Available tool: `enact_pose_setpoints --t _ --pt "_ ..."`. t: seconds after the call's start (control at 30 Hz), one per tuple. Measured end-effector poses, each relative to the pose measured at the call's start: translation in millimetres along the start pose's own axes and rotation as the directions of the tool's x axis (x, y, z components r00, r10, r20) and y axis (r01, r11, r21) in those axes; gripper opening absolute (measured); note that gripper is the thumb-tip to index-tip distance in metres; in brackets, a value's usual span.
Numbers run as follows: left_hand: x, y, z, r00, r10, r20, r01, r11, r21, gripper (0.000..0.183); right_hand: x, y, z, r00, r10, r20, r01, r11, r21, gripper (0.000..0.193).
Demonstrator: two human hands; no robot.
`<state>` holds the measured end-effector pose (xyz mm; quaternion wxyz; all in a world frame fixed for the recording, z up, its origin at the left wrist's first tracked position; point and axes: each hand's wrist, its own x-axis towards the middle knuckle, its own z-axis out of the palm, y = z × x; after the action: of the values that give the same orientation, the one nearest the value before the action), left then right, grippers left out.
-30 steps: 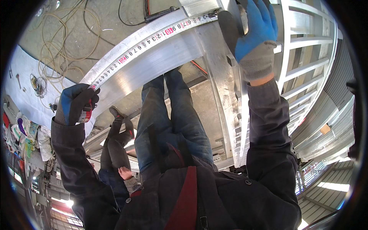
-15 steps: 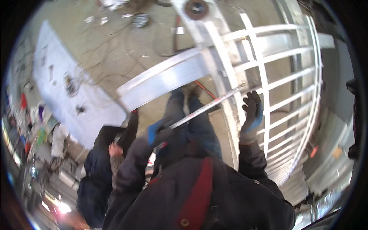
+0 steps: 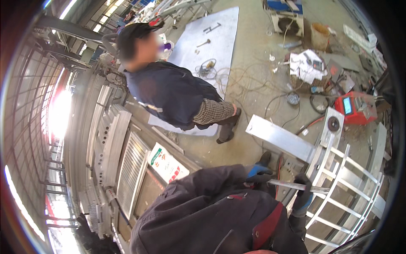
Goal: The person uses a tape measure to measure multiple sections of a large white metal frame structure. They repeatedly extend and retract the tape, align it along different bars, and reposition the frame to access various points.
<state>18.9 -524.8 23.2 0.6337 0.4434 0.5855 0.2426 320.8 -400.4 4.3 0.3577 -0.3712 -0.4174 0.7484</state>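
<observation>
A long, narrow pale strip, which looks like the blade of a tape measure [image 3: 284, 183], stretches from my left hand to the white metal frame with crossbars [image 3: 344, 184]. My left hand [image 3: 259, 174], in a blue and dark glove, is closed around its near end in front of my body. Farther right, the gloved fingers of my right hand [image 3: 302, 190] are bent around the strip beside the frame. The strip's far end lies over the frame's side rail. My sleeve and jacket partly hide what sits inside the left hand.
A co-worker [image 3: 169, 93] in dark clothes stands to the left, beside a white sheet [image 3: 211, 38] on the floor. A red machine with a screen [image 3: 355, 108] and a basket of papers [image 3: 306, 70] stand beyond the frame. Cables cross the floor. Stacked metal profiles [image 3: 105, 135] line the left.
My view has swung left, bringing the co-worker into full sight. My right hand, spread beside the frame before, has closed around the strip. My left hand still holds the near end.
</observation>
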Motion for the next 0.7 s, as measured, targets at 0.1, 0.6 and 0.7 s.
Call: enact_pose_setpoints --t 0.1,0.6,0.7 --pt "-13.3 -5.6 17.0 0.985 0.102 -0.141 -0.114 0.991 -0.076 0.063 -5.5 4.8 44.3 0.948 0.130 0.289 0.005 0.906 -0.424 0.042" --pt "-12.2 -59.3 -0.2 0.775 0.599 -0.200 -0.626 0.770 -0.121 0.072 -69.2 27.6 161.3 0.932 0.291 0.215 -0.246 0.945 -0.214 0.063" --pt "-42.9 -35.1 -1.5 0.941 0.338 -0.033 -0.339 0.936 -0.094 0.070 -102.7 60.9 193.2 0.997 -0.024 -0.077 -0.009 0.915 -0.404 0.055"
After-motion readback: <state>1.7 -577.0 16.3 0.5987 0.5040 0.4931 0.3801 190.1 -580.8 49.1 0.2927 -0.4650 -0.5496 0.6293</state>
